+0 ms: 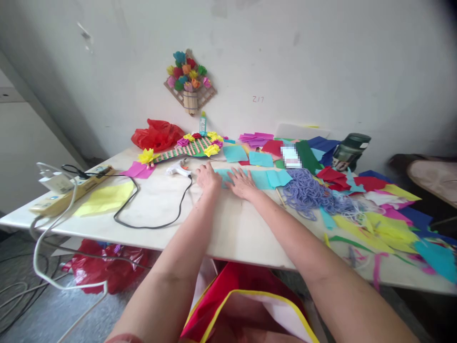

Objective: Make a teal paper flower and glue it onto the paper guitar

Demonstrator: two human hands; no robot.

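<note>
A light blue crepe paper strip lies flat across the table under my hands. My right hand rests on it with fingers spread and flat. My left hand is at the strip's left end, fingers slightly bent and apart, pressing down; its fingertips partly cover that end. Just left of my left hand lies a white glue gun with a black cord. Behind it is a guitar-shaped craft piece with green backing, sticks and paper flowers. Light blue paper pieces lie beyond my hands.
A power strip with a white charger sits at the left, beside yellow paper. Purple yarn, paper scraps and a dark bottle occupy the right. A red plastic bag stands behind; a flower decoration hangs on the wall.
</note>
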